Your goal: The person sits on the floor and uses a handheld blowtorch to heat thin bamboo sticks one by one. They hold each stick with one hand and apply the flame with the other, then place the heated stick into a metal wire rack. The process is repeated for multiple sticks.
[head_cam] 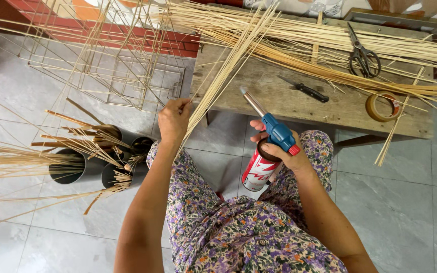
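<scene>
Left hand (pixel 174 119) pinches a fanned bundle of pale bamboo splints (pixel 228 65); right hand (pixel 284 151), at 4 o'clock, grips a blue-headed butane torch (pixel 269 136) on red-white canister.

Rough weathered wooden bench (pixel 289 96), matt dry bamboo strips (pixel 218 76), glossy metal canister (pixel 259 172) with blue plastic torch head (pixel 278 132).

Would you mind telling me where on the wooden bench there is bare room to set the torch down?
The wooden bench is bare along its near edge, between the black-handled knife and the tape roll, and left of the knife toward the strips in the left hand. The far half is crowded with bamboo strips and scissors. The right hand holds the torch.
</scene>
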